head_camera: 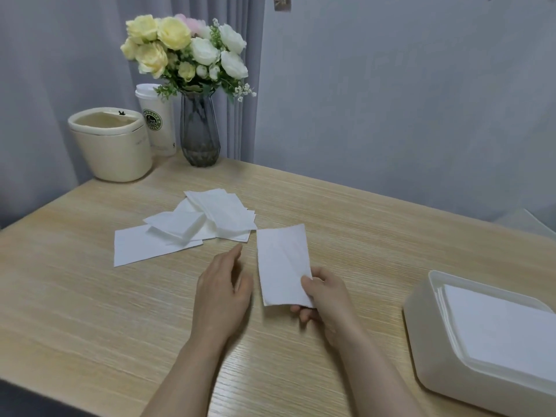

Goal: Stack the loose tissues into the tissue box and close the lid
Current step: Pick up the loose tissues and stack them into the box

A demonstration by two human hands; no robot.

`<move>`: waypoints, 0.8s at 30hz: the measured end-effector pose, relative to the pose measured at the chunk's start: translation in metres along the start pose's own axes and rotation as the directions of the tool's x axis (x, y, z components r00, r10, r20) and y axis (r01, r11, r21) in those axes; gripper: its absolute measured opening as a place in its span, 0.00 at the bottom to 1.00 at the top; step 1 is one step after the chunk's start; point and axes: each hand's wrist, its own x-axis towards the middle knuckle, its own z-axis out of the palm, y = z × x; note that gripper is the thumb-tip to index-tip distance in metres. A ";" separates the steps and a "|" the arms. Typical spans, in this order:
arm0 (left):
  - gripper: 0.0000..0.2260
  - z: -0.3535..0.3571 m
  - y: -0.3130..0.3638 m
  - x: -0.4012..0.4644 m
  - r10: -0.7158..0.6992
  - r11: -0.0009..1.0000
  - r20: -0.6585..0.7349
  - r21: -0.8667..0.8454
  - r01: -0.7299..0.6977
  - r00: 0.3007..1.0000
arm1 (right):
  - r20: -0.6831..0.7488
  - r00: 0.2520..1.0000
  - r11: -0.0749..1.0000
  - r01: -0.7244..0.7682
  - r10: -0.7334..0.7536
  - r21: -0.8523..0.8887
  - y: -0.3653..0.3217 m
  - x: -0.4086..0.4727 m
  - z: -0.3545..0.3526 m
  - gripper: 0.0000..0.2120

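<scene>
Right hand (pixel 323 296): a folded tissue (pixel 282 266) is pinched at its near corner between thumb and fingers and held just above the table (pixel 90 311). Left hand (pixel 222 293) is held beside it, fingers loosely extended, nothing gripped. To the right, the tissue box (pixel 436 350) is seen uncovered, holding stacked tissues. Beyond the hands, loose tissues (pixel 186 227) are scattered.

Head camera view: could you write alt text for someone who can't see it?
A person's right hand pinches one white tissue above a wooden table, left hand open beside it. Loose tissues lie behind; an open tissue box sits right.
</scene>
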 end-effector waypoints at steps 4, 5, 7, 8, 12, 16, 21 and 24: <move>0.18 -0.004 0.012 0.001 -0.146 0.941 0.071 -0.297 0.161 0.987 | -0.022 0.997 0.997 0.070 -0.069 0.045 0.012 -0.003 0.008 0.06; 0.16 -0.004 0.013 0.002 -0.162 0.925 0.099 -0.332 0.186 0.982 | -0.020 0.996 0.995 0.089 -0.089 0.041 0.014 -0.003 0.008 0.06; 0.11 -0.005 0.015 0.004 -0.182 0.876 0.161 -0.421 0.234 0.970 | -0.005 0.994 0.992 0.113 -0.112 0.053 0.014 -0.004 0.007 0.05; 0.10 -0.005 0.014 0.006 -0.182 0.846 0.193 -0.469 0.253 0.964 | 0.003 0.993 0.991 0.118 -0.118 0.061 0.014 -0.003 0.007 0.05; 0.12 -0.007 0.014 0.017 -0.154 0.805 0.213 -0.539 0.248 0.965 | 0.042 0.989 0.989 0.139 -0.142 0.053 0.010 -0.002 0.015 0.05; 0.12 -0.021 0.012 0.030 -0.173 0.778 0.230 -0.564 0.276 0.958 | 0.077 0.984 0.986 0.161 -0.164 0.039 0.005 0.004 0.033 0.05; 0.09 -0.035 0.003 0.043 -0.195 0.751 0.211 -0.596 0.284 0.958 | 0.092 0.978 0.982 0.188 -0.190 0.031 0.000 0.016 0.058 0.04; 0.08 -0.043 -0.006 0.047 -0.219 0.732 0.187 -0.618 0.288 0.958 | 0.105 0.975 0.980 0.193 -0.196 0.041 -0.004 0.022 0.072 0.04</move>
